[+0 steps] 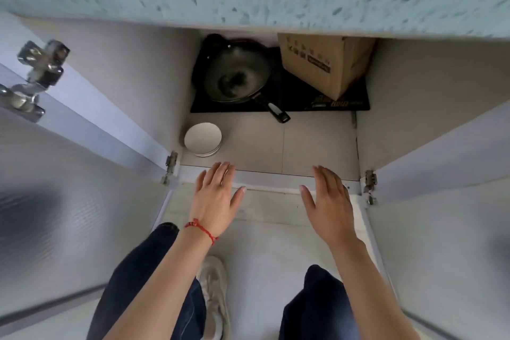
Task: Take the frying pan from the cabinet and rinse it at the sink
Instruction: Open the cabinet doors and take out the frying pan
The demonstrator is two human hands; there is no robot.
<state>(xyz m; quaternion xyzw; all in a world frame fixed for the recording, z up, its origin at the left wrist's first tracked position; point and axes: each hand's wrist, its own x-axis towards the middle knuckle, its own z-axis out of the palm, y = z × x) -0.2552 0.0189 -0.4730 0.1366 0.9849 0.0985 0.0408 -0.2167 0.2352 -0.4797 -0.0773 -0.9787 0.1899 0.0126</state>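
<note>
- One frying pan sits deep in the open cabinet, toward the back left corner of the cabinet floor, resting on a flat black induction cooktop that lies along the back.
- Its dark handle runs from the pan's rim toward the front and slightly to the right, with the tip overhanging the cooktop's front edge. The long axis therefore points roughly at the gap between the two hands.
- Just beside the pan on the right, a cardboard box stands on the same cooktop, near the rim but apparently apart from it.
- Near the front left corner of the cabinet floor stands a short stack of white plates, well clear of the handle.
- At the cabinet's front edge, the left hand is spread flat, fingers straight, holding nothing; a red string bracelet circles that wrist.
- The right hand is likewise spread and empty, fingers pointing into the cabinet.
- Both hands are well apart from the pan. The handle tip lies between them, so either could take it; angled rightward, it probably suits the right hand better.
- Both doors stand swung wide.
</note>
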